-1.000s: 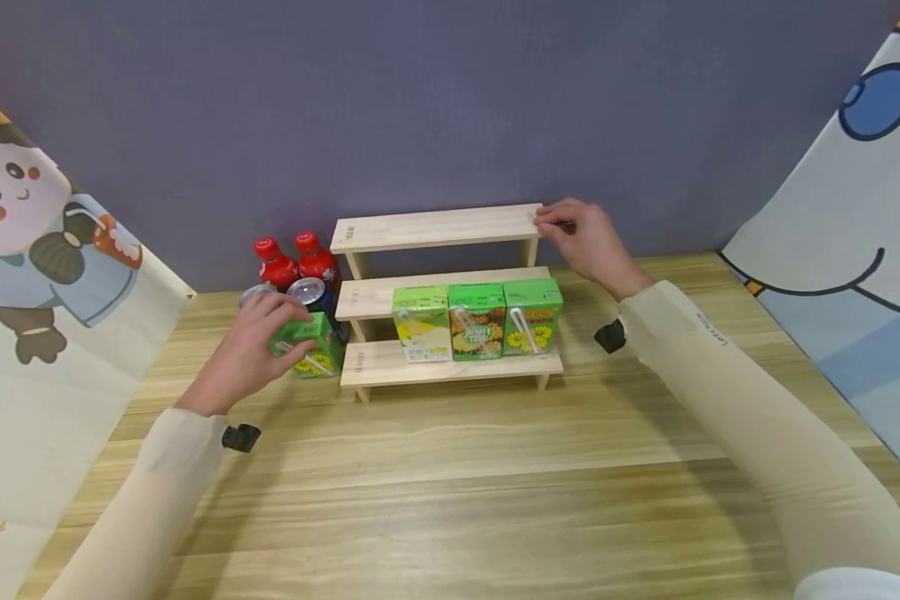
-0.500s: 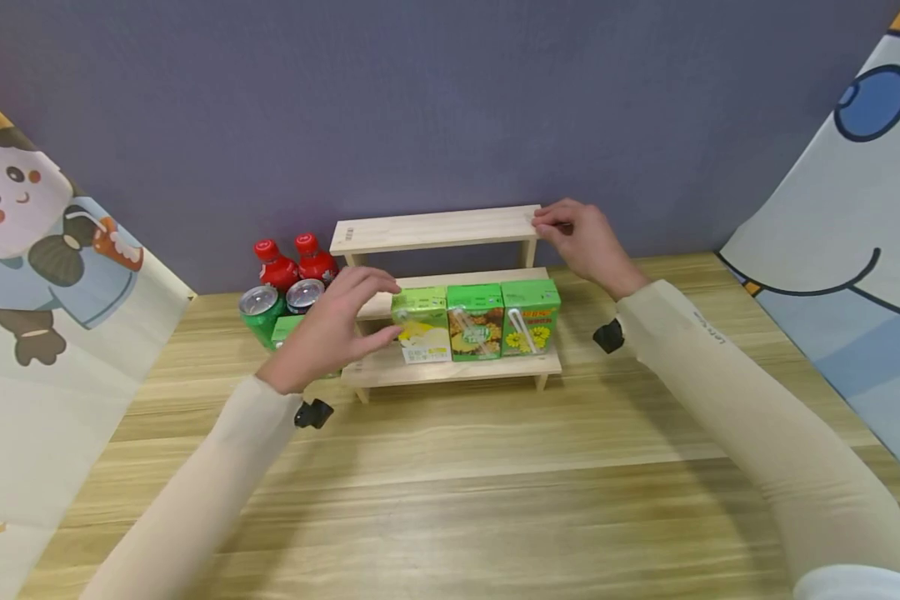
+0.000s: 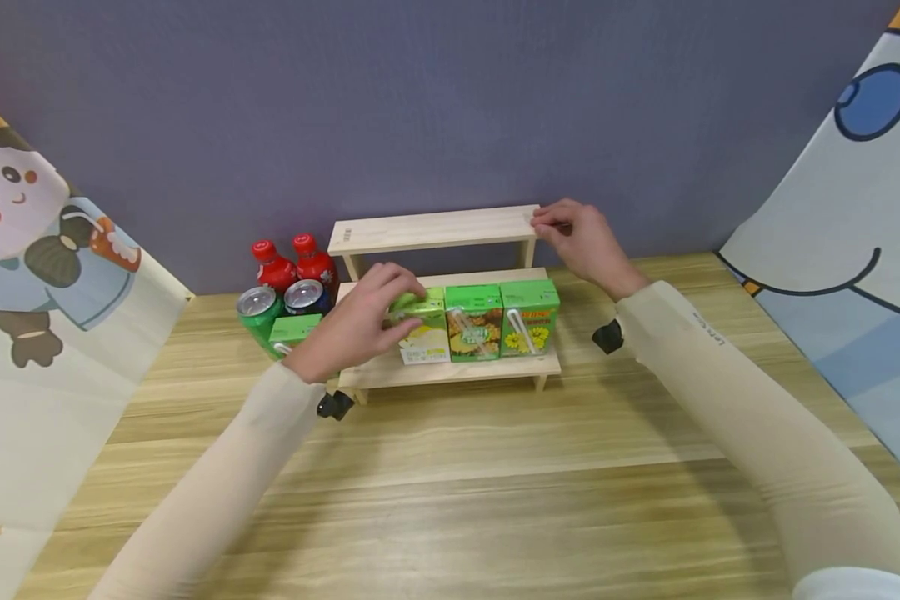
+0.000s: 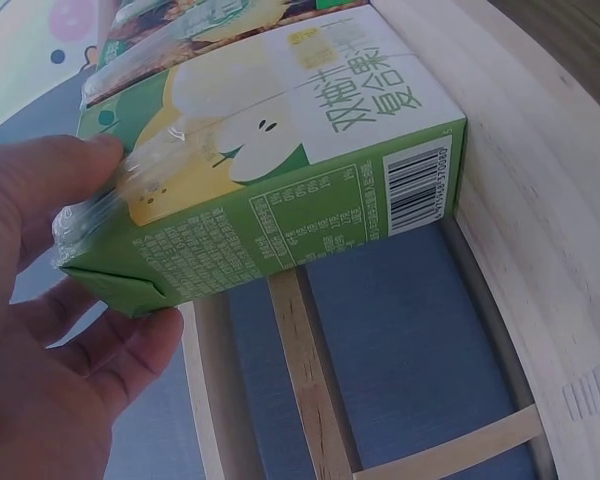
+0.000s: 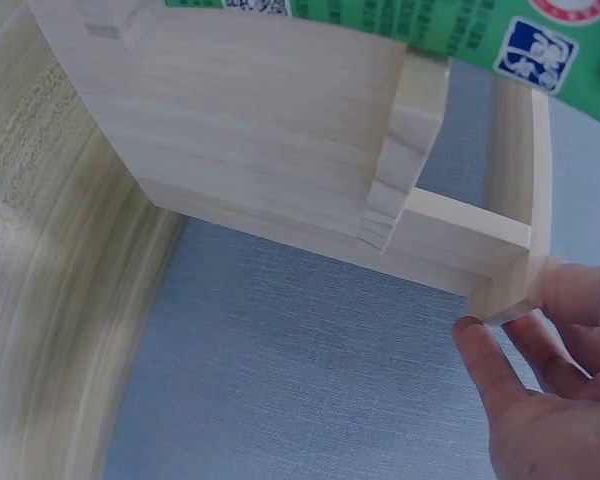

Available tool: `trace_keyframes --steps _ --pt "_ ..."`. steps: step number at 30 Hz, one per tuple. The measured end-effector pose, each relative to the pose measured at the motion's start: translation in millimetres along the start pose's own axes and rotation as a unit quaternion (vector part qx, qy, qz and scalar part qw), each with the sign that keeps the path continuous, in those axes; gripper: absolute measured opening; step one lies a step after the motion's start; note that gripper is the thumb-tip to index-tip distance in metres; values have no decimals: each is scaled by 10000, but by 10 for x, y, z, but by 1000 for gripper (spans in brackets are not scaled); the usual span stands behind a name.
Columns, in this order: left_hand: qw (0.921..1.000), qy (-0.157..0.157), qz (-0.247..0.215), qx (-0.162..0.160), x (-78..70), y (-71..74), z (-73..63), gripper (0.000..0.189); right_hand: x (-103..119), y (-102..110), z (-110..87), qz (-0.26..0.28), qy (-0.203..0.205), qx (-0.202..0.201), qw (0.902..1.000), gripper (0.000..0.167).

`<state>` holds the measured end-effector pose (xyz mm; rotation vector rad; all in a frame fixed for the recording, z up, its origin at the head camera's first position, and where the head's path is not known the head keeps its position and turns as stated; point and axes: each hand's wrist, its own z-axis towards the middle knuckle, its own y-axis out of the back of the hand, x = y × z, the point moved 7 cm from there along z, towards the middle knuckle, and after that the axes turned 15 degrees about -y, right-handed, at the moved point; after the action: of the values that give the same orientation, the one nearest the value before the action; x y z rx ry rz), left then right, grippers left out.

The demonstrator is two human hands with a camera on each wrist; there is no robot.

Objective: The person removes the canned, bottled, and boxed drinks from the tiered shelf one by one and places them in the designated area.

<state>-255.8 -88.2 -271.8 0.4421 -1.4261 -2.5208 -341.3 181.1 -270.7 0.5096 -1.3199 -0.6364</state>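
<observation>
Three juice boxes stand side by side on the bottom tier of a wooden three-step shelf. My left hand grips the top of the leftmost, yellow-green juice box, with the thumb on its front and the fingers behind. Beside it are a brown-and-green juice box and a green one with yellow flowers. At the right end of the top tier, my right hand pinches the board's corner between thumb and fingers.
Left of the shelf stand two red-capped bottles, a green can, a dark blue can and another green juice box, partly hidden by my left hand. A grey wall rises right behind the shelf.
My left hand has moved right from the green juice box beside the cans to the leftmost juice box on the shelf and taken hold of it. The right hand has stayed at the top board.
</observation>
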Motion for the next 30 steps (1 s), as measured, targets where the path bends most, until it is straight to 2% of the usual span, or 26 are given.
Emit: trace_keyframes --steps 9,16,19,30 --pt "10000 -32 56 -65 -27 3 -14 24 33 42 35 -63 38 64 10000 20" --pt "9999 1 61 -89 -22 -9 -23 23 198 57 112 -522 193 62 9984 16" --pt "9999 7 51 -105 -19 -15 -30 23 253 23 150 -641 216 226 9975 16" --pt "9999 -50 100 -104 -70 35 -73 23 255 -30 176 -854 -217 792 9930 22"
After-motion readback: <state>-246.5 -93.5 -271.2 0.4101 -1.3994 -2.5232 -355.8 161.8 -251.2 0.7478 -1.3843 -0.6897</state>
